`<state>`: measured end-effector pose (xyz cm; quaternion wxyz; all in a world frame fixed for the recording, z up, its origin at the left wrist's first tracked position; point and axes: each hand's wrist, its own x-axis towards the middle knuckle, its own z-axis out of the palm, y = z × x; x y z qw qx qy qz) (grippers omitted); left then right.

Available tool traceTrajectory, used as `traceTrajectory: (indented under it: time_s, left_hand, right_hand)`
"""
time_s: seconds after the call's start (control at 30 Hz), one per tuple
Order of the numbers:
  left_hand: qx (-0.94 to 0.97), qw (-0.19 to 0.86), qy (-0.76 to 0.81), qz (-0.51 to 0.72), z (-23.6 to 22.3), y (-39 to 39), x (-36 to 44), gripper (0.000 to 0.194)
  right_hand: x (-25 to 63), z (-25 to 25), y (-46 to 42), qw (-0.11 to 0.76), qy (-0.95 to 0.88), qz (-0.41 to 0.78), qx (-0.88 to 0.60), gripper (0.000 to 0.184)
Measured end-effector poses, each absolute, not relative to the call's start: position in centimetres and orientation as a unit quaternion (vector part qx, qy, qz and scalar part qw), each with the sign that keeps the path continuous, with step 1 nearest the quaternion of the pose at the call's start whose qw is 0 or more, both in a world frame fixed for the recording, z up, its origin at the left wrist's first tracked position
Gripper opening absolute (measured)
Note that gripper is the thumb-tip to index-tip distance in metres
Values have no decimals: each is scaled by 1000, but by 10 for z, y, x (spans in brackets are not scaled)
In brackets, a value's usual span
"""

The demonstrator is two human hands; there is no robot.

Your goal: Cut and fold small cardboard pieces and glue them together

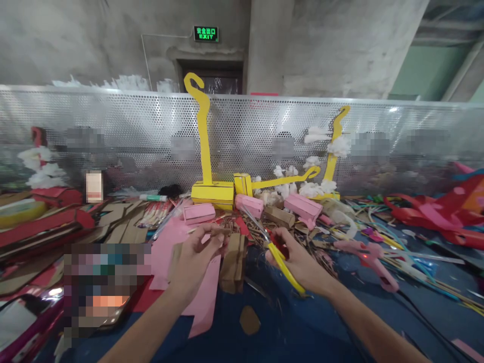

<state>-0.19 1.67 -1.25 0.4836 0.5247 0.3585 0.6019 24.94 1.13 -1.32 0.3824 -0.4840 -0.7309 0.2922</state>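
Note:
My left hand (196, 259) is closed, pinching a small piece of brown cardboard (220, 232) between thumb and fingers. In my right hand (298, 262) I grip scissors with yellow handles (282, 264); their metal blades point up and to the left, away from me. Between the hands lies a brown cardboard box form (233, 269). Nearer to me, a cut cardboard piece with several corners (250, 320) rests flat on the blue tabletop. Pink paper (206, 307) is spread under and beside my left hand.
Behind the hands are small pink boxes (199, 214) and yellow boxes (214, 194), one with a tall hooked strip (204, 136). A pink glue gun (368, 257) lies to the right. Cardboard scraps (117, 217) cover the left. A perforated metal screen (151, 126) stands behind.

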Motion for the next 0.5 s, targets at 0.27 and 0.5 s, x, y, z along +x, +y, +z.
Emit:
traceTrajectory:
  time_s: [0.27,0.5]
  left_hand:
    - [587,380,417,581,-8,13,-5,26]
    - [539,467,362,601,-5,12,-6,31]
  right_hand:
    - [239,-28,14,458,-675,405,-414,42]
    - [228,-20,-1,477,-634,447,-414,47]
